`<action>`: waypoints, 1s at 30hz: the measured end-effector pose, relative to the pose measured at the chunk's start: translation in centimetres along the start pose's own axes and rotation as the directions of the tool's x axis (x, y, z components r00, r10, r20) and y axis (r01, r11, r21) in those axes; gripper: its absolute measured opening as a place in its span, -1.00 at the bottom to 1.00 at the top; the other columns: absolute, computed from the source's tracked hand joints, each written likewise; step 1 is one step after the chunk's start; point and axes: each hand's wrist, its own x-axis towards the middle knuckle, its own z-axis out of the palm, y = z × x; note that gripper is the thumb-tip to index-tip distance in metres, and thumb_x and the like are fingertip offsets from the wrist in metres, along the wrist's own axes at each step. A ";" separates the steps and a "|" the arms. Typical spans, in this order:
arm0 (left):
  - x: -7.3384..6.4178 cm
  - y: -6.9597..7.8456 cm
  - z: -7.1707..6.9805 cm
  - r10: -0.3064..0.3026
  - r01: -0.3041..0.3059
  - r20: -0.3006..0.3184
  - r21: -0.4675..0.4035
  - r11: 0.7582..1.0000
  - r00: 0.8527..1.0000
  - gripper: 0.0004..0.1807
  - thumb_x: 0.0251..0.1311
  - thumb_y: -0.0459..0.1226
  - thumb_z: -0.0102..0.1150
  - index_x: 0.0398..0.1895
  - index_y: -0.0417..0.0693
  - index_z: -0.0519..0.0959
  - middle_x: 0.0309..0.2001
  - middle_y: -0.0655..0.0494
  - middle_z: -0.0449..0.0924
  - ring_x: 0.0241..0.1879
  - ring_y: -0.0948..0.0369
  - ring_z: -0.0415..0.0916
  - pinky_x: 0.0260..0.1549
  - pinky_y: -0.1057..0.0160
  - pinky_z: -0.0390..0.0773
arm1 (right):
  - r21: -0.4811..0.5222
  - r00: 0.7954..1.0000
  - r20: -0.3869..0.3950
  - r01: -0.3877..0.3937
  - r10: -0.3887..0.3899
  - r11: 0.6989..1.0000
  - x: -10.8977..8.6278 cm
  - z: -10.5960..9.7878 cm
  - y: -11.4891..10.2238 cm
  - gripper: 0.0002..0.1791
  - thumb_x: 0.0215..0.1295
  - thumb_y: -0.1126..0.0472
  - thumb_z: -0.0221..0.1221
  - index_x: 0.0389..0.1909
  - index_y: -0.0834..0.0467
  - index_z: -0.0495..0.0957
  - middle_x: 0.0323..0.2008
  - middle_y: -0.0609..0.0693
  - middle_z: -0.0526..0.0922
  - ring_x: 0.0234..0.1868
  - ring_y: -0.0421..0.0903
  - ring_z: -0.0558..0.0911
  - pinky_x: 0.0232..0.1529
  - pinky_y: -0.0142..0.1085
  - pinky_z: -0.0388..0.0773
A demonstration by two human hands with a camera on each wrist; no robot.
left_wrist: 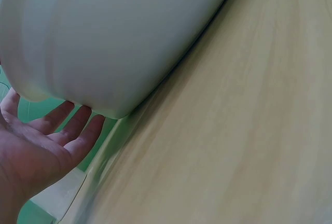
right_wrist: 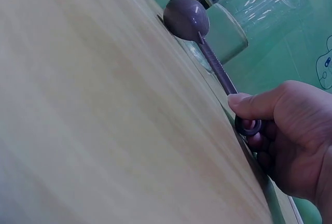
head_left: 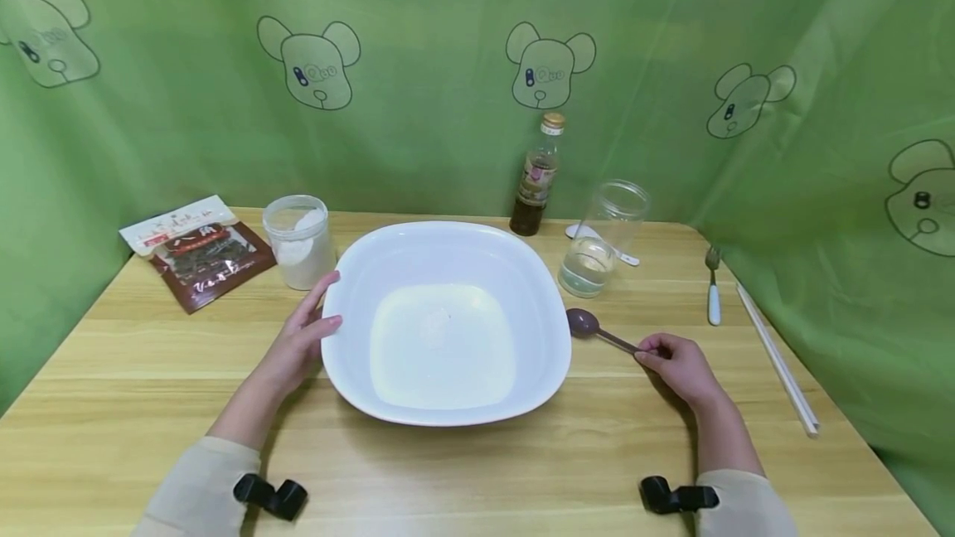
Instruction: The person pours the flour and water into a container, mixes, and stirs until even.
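A wide white basin (head_left: 448,408) sits in the middle of the wooden table. At its left side, my left hand (head_left: 298,338) holds the rim, thumb tip over the edge. The left wrist view shows several fingertips (left_wrist: 85,111) against the basin's outer wall. To the right of the basin, my right hand (head_left: 679,367) pinches the handle end of a dark purple-brown spoon (head_left: 584,323). In the right wrist view, the thumb presses on the handle just above its ring-shaped end (right_wrist: 248,130). The spoon's bowl is close over the table, rounded back upward.
A jar of white powder (head_left: 302,251) and a brown food packet (head_left: 205,259) are at back left. Behind right are a dark-liquid bottle (head_left: 533,189), a clear jar (head_left: 589,268) and a white spoon (head_left: 627,258). A fork (head_left: 714,288) and white chopsticks (head_left: 779,367) lie far right.
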 end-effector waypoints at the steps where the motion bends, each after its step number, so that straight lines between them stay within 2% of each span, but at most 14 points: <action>1: 0.0 0.0 0.0 0.001 -0.001 0.000 -0.001 1.000 1.000 -0.32 0.10 -0.40 -0.14 0.32 -0.01 -0.08 0.24 -0.24 -0.08 -0.03 0.17 0.32 -0.14 0.25 0.44 | 0.004 1.000 -0.003 0.001 -0.001 1.000 0.0 0.0 0.0 -0.80 0.10 0.24 0.12 -0.37 0.34 0.48 -0.48 0.06 0.46 -0.42 -0.08 0.36 -0.47 -0.39 0.31; 8: 0.0 -0.1 -0.1 -0.001 0.001 -0.003 0.002 1.000 1.000 -0.32 0.10 -0.41 -0.14 0.32 0.00 -0.07 0.24 -0.24 -0.08 -0.03 0.16 0.32 -0.13 0.25 0.43 | 0.053 1.000 -0.010 -0.001 0.002 0.999 -0.2 0.0 0.4 -0.83 0.12 0.28 0.09 -0.38 0.35 0.48 -0.49 0.09 0.45 -0.43 -0.09 0.35 -0.49 -0.43 0.32; 15: 0.0 -0.1 -0.1 -0.001 0.001 0.001 0.012 1.000 1.000 -0.32 0.11 -0.39 -0.14 0.32 0.03 -0.07 0.26 -0.20 -0.10 0.00 0.16 0.30 -0.12 0.25 0.42 | 0.212 0.996 0.054 -0.078 0.068 0.974 -0.4 -0.8 -0.6 -0.73 0.18 0.23 0.03 -0.28 0.42 0.43 -0.46 0.12 0.50 -0.46 -0.13 0.40 -0.54 -0.38 0.38; 19: 0.0 0.0 0.0 -0.002 0.002 0.004 0.016 1.000 1.000 -0.32 0.12 -0.38 -0.14 0.32 0.03 -0.07 0.27 -0.19 -0.11 0.01 0.15 0.28 -0.11 0.26 0.41 | 0.282 0.998 0.012 -0.069 0.069 0.957 -0.5 -1.4 -0.9 -0.68 0.17 0.21 0.05 -0.27 0.45 0.42 -0.45 0.13 0.55 -0.46 -0.14 0.43 -0.52 -0.37 0.42; 22: 0.1 -0.1 -0.1 -0.004 0.004 0.004 0.016 1.000 1.000 -0.33 0.12 -0.39 -0.15 0.32 0.03 -0.07 0.26 -0.19 -0.11 0.01 0.15 0.28 -0.12 0.25 0.42 | 0.354 0.997 -0.031 -0.060 0.076 0.933 -0.7 -1.8 -1.1 -0.74 0.14 0.18 0.09 -0.32 0.35 0.48 -0.47 0.04 0.58 -0.48 -0.16 0.44 -0.52 -0.41 0.44; 24: 0.1 -0.1 -0.1 -0.004 0.004 0.003 0.016 1.000 1.000 -0.33 0.12 -0.39 -0.15 0.32 0.02 -0.07 0.26 -0.19 -0.10 0.01 0.15 0.28 -0.11 0.26 0.42 | 0.455 0.996 -0.037 -0.060 0.087 0.889 -0.8 -2.2 -1.4 -0.82 0.12 0.19 0.11 -0.37 0.25 0.52 -0.51 -0.02 0.58 -0.51 -0.18 0.43 -0.55 -0.43 0.42; 26: 0.1 -0.1 -0.1 -0.002 0.002 0.001 0.016 1.000 1.000 -0.33 0.12 -0.40 -0.15 0.32 0.02 -0.07 0.26 -0.19 -0.10 0.01 0.16 0.28 -0.11 0.26 0.42 | 0.576 0.995 -0.038 -0.052 0.091 0.816 -0.8 -2.5 -1.8 -0.91 0.09 0.22 0.14 -0.41 0.16 0.54 -0.54 -0.08 0.58 -0.54 -0.21 0.44 -0.57 -0.45 0.43; 28: 0.0 -0.1 -0.1 -0.001 0.000 0.001 0.012 1.000 1.000 -0.32 0.11 -0.40 -0.15 0.32 0.02 -0.08 0.26 -0.20 -0.10 0.00 0.16 0.29 -0.12 0.25 0.42 | 0.703 0.996 -0.050 -0.020 0.078 0.711 -0.7 -2.8 -2.4 -0.96 0.05 0.28 0.16 -0.44 0.14 0.56 -0.56 -0.06 0.57 -0.55 -0.21 0.45 -0.58 -0.46 0.45; 29: 0.0 -0.1 -0.1 -0.001 0.001 -0.001 0.010 1.000 1.000 -0.32 0.11 -0.41 -0.15 0.32 0.02 -0.08 0.26 -0.21 -0.10 -0.01 0.16 0.30 -0.12 0.25 0.42 | 0.771 0.998 -0.054 0.015 0.042 0.637 -0.5 -2.9 -2.2 -0.94 0.06 0.34 0.15 -0.42 0.19 0.56 -0.56 -0.01 0.58 -0.55 -0.20 0.47 -0.57 -0.46 0.46; 30: 0.0 -0.1 -0.1 -0.003 0.003 -0.002 0.007 1.000 1.000 -0.32 0.11 -0.41 -0.15 0.32 0.02 -0.08 0.26 -0.21 -0.10 -0.01 0.16 0.31 -0.12 0.25 0.42 | 0.809 0.997 -0.068 0.039 0.028 0.586 -0.5 -3.1 -2.5 -0.93 0.05 0.37 0.14 -0.42 0.21 0.56 -0.55 0.01 0.57 -0.55 -0.20 0.48 -0.57 -0.46 0.47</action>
